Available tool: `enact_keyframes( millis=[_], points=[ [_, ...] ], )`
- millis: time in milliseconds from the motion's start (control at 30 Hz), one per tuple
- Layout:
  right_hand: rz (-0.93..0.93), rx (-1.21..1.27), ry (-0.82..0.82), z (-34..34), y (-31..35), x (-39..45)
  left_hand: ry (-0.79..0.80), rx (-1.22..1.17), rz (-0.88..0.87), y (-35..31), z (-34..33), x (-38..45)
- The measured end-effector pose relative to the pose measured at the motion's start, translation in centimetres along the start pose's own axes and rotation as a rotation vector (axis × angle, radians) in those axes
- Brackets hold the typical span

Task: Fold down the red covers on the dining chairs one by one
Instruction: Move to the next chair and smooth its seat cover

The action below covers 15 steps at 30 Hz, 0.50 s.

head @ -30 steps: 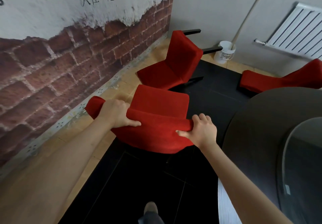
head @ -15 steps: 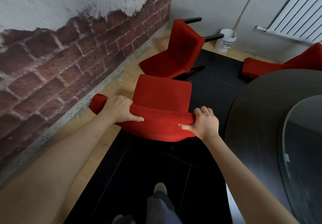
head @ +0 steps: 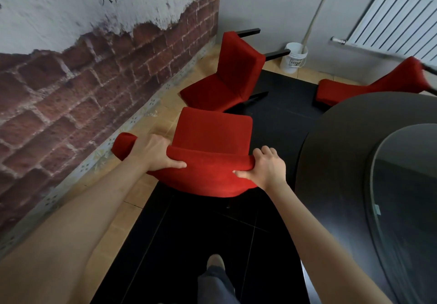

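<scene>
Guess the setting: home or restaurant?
Likely a restaurant's private dining room: a large round dark table with a glass turntable, several matching red fabric-covered dining chairs, and a faux-brick wall mural with painted Chinese lettering.

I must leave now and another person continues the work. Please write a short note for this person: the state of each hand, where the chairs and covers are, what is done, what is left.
Left hand: grips the rolled top edge of the red cover on the nearest chair, thumb on the near side.
Right hand: grips the same rolled edge at its right end.
Chairs: the nearest one stands beside the dark round table. A second red chair lies tipped near the brick wall, legs pointing to the white bucket. A third red chair lies behind the table.
Done: nothing finished that I can confirm.
Left: pull this cover down fully, then the other chairs.
</scene>
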State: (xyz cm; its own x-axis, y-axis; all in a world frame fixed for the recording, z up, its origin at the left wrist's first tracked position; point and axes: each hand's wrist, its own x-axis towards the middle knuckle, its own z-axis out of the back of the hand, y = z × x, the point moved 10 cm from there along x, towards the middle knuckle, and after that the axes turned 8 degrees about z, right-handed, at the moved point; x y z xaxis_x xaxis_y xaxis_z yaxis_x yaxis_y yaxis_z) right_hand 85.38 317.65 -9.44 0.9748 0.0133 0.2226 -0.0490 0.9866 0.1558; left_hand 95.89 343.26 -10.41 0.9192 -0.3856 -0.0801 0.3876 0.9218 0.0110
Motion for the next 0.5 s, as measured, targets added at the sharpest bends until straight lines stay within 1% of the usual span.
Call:
enact_keyframes(
  millis=[167,300,367,500],
  points=[
    [0.024,0.029,-0.055,0.3,-0.7,2.4,-0.04,0.016,0.027,0.5,0.0,2.7],
    [0.02,0.016,-0.034,0.3,-1.9,5.3,-0.093,0.005,0.048,0.3,1.2,5.0],
    [0.049,0.027,-0.059,0.2,-1.8,5.6,-0.104,0.004,0.038,0.4,1.1,5.5],
    [0.066,-0.022,-0.115,0.5,-1.5,5.4,-0.187,-0.019,0.003,0.5,1.0,5.2]
  ],
)
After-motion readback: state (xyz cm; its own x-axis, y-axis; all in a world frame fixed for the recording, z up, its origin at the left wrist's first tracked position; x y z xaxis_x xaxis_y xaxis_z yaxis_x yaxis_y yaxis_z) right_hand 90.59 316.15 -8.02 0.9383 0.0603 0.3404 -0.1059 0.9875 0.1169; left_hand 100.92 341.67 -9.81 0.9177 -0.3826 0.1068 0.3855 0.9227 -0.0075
